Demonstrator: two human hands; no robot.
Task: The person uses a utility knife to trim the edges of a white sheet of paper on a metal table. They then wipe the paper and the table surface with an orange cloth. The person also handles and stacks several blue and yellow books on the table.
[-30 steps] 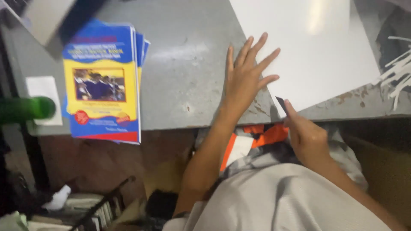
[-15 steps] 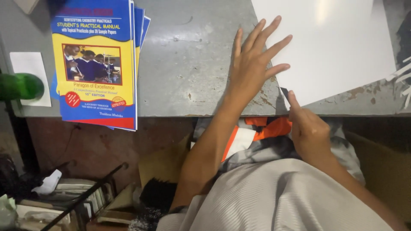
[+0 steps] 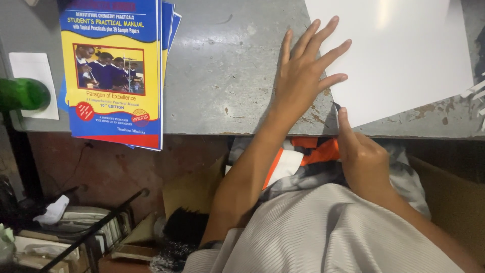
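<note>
The right hand [image 3: 365, 156] was nearest, curled at the table's front edge, its forefinger pressed along a thin dark blade [image 3: 337, 107] that met the near corner of the white sheet [image 3: 399, 55]. Beyond it, the left hand [image 3: 303, 76] lay flat with fingers spread, fingertips on the sheet's left edge. Farther left, a stack of yellow-and-blue booklets [image 3: 116, 71] overhung the grey table [image 3: 227, 65], beside a green bottle [image 3: 22, 94].
</note>
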